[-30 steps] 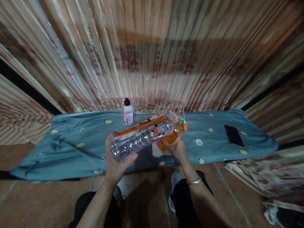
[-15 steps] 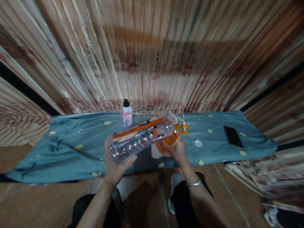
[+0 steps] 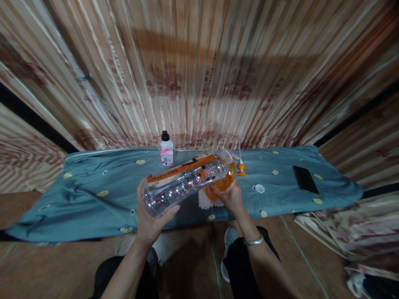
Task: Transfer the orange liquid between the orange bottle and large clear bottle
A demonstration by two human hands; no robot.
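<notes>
My left hand (image 3: 152,220) is wrapped round the base of a large clear plastic bottle (image 3: 183,182) with an orange and white label. The bottle is tilted, its neck up to the right, over the top of an orange bottle (image 3: 222,182). Around the orange bottle my right hand (image 3: 232,197) is closed. Whether the two mouths touch cannot be made out. Under the orange bottle lies a white tissue (image 3: 205,202). Just right of it an orange pump head (image 3: 241,168) with a thin tube rests on the cloth.
The blue-green cloth (image 3: 84,207) covers a low surface. At its back stands a small bottle with a black cap (image 3: 166,151). To the right are a white round cap (image 3: 259,189) and a black phone (image 3: 306,180). Pleated curtains (image 3: 193,83) hang behind.
</notes>
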